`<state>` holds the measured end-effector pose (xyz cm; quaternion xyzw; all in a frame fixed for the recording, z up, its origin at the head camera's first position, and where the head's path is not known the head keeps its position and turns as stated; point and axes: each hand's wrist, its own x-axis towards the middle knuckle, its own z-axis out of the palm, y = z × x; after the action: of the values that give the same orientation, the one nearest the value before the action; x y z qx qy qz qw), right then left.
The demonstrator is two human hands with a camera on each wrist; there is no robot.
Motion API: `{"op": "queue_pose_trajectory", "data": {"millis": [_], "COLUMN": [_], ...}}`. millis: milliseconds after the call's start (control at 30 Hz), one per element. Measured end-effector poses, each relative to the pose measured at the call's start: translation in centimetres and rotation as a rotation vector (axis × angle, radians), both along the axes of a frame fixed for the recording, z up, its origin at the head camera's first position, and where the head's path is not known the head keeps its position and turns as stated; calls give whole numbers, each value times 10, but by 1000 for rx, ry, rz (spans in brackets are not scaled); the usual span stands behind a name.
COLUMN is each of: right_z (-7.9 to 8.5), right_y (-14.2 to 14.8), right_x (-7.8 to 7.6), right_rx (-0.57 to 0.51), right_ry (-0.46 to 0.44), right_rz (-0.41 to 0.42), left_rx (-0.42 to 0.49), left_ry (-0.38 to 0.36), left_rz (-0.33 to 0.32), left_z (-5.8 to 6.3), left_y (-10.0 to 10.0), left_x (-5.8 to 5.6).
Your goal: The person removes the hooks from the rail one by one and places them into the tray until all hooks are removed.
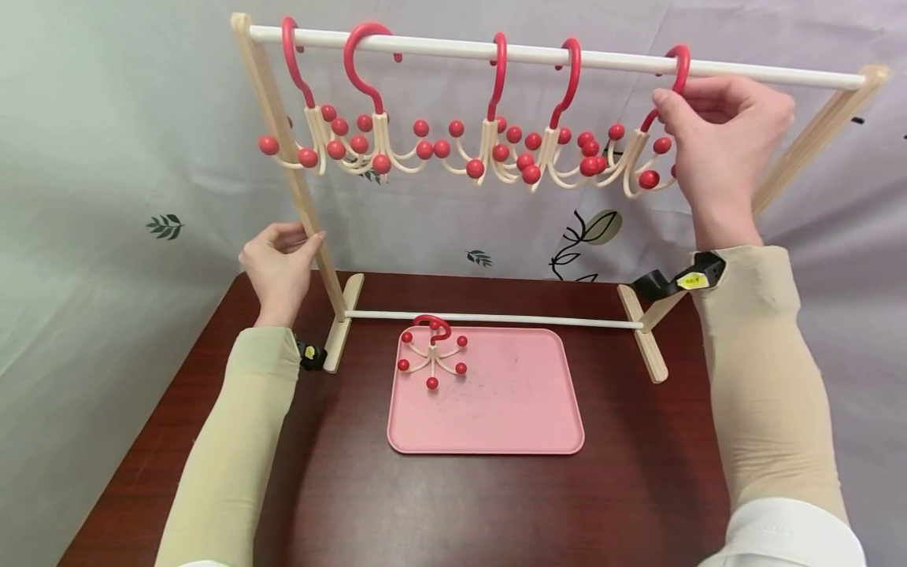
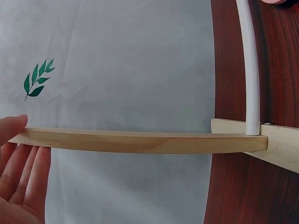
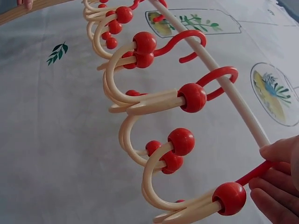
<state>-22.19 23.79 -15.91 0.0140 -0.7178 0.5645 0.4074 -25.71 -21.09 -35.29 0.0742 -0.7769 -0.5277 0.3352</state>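
Backdrop [image 1: 425,228]: pale cloth with leafy prints [image 1: 165,227], fills the upper part of the frame
Table [image 1: 496,512]: dark reddish wood, bottom of the frame
Rack [image 1: 812,146]: wood and white rods, spans most of the frame
Right hand [image 1: 733,150]: upper right, thumb and fingers pinching the red hook of the rightmost hanger [image 1: 634,153], which is looped over the top rail [image 1: 446,48]
Left hand [image 1: 279,268]: left of center, thumb and fingers gripping the left upright [image 1: 298,189], probably to steady things
Step in hand: my read is seating hanger number five on the rail
Next move: I'd say it calls for letting go of that hook gently, then going for the leftover hanger [image 1: 433,354] in the pink tray [image 1: 510,409], lower middle
Hanger count: six, five up top plus one in the tray
Red balls: six on the tray one; the hung ones overlap too much to count
Rack parts: two uprights, two feet [image 1: 645,339], two white rails
Trays: just one
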Motion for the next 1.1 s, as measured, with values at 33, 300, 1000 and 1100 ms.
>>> {"op": "queue_pose_trajectory", "data": {"millis": [33, 300, 1000, 1100], "right_z": [0, 9, 5, 2], "right_y": [1, 10, 29, 28], "right_x": [0, 10, 24, 30], "right_rx": [-4, -64, -122, -96], "right_ry": [0, -14, 135, 113], "right_rz": [-3, -45, -20, -43], "left_rx": [3, 22, -6, -7], "left_ry": [2, 24, 33, 39], "left_rz": [-1, -22, 9, 12], "left_z": [0, -1, -3, -3], "left_y": [0, 2, 2, 3], "left_x": [0, -1, -3, -3]}}
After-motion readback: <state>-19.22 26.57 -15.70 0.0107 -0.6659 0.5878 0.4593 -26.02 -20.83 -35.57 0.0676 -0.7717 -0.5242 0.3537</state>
